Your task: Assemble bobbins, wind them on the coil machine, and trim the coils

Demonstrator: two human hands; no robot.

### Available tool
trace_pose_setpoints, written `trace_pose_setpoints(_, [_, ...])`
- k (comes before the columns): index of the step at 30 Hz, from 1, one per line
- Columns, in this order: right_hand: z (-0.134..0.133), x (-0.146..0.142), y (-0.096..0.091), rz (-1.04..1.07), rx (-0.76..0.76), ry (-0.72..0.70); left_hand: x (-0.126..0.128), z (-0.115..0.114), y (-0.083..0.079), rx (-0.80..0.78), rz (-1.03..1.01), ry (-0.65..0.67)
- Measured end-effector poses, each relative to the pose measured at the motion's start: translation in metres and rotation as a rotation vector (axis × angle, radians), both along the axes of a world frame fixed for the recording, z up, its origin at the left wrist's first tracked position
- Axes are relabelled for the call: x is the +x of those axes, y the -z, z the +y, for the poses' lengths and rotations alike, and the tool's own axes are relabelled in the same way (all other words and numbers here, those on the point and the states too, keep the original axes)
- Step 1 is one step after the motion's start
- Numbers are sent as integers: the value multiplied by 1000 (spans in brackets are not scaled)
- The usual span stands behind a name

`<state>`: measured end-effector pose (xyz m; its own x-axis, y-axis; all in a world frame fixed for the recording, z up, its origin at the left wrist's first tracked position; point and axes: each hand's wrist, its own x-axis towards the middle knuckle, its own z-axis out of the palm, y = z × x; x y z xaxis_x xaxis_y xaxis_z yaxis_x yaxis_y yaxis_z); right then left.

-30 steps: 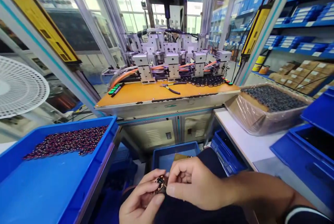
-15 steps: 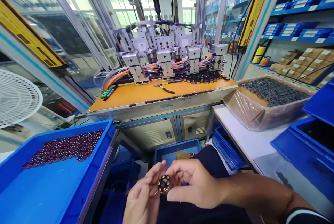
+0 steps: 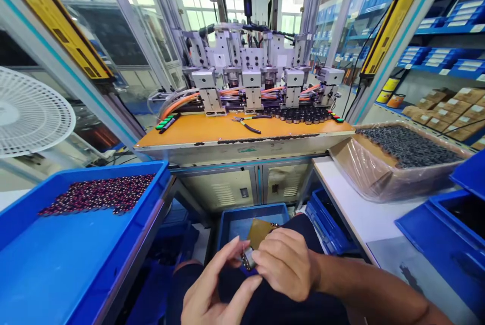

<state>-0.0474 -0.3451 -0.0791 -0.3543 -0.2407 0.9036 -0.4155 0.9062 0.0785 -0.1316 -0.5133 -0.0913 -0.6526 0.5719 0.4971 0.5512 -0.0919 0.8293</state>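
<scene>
Right hand (image 3: 286, 263) grips the wound coil (image 3: 248, 258), now turned side-on; my left hand (image 3: 202, 294) has spread, thumb clear, leaving the hold mainly to my right.

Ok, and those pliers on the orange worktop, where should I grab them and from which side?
Grip the pliers around both handles, probably from the near right: the handles splay rightward, one angling toward the near edge of the orange worktop, while the head points left.

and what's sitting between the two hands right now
In the head view, a small round part lies between them: the right hand grips it, while the left hand is open beside it, contact unclear.
</scene>
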Motion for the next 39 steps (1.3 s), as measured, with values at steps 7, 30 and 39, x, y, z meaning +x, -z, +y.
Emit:
trace_pose_setpoints(7, [-6,11,-8,-200,-285,-69,5,-2,-7,-25,4,-13])
trace_pose_setpoints(30, [-2,24,-19,-533,-989,-182,-7,-5,-23,-34,-229,36])
trace_pose_setpoints(39, [25,26,-75,-289,203,11,-24,-7,-29,-97,339,151])
